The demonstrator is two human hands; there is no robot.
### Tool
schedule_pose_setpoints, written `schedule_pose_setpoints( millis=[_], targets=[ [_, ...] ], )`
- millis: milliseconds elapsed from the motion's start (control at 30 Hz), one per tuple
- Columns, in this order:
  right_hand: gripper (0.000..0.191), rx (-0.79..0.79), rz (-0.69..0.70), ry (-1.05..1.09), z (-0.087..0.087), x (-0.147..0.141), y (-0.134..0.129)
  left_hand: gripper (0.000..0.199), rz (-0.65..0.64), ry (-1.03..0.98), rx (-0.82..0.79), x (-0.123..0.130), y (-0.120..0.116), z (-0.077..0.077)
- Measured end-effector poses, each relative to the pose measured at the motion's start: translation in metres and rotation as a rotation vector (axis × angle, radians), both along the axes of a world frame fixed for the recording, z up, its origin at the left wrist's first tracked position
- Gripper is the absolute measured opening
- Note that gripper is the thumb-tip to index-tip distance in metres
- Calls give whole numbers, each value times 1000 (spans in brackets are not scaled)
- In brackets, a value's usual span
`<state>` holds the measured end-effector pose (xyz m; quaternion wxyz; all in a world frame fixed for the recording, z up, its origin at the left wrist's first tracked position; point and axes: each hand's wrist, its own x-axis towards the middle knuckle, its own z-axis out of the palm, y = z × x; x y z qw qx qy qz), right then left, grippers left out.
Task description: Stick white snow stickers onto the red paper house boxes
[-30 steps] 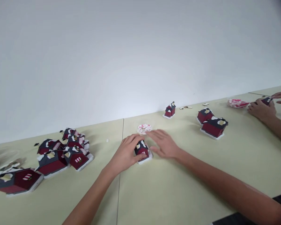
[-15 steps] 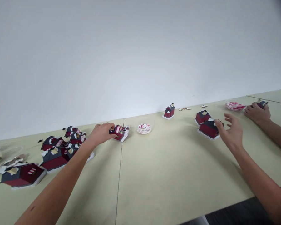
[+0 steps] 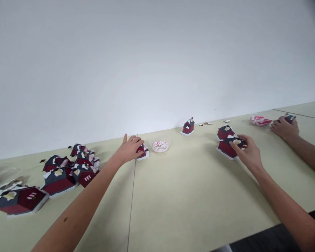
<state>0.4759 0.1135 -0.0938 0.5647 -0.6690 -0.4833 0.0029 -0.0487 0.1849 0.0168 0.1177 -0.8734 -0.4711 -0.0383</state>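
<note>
- Under fingers of the left hand, a snow-trimmed house now stands lowered; grip unclear.
- Between newly pinched fingers of the right hand, another house: each hand has one.

I have left arm stretched forward, left hand palm-down, one finger raised apart from others. Right arm angles inward, right hand curled, thumb opposite fingers in grip.
</note>
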Motion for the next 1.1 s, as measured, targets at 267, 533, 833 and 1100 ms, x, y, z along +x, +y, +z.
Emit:
schedule_pose_setpoints(
  millis=[267,533,833,1100],
  targets=[
    [74,17,7,43,-2,-14,0,36,30,-46,-97,6,7,1],
    [56,49,-4,9,-2,-23,-1,39,249,38,-2,-57,24,20],
    [53,45,65,15,0,-37,-4,43,529,127,-145,-125,52,18],
    [47,78,144,24,0,-42,-6,44,579,134,9,-108,53,15]
  ],
)
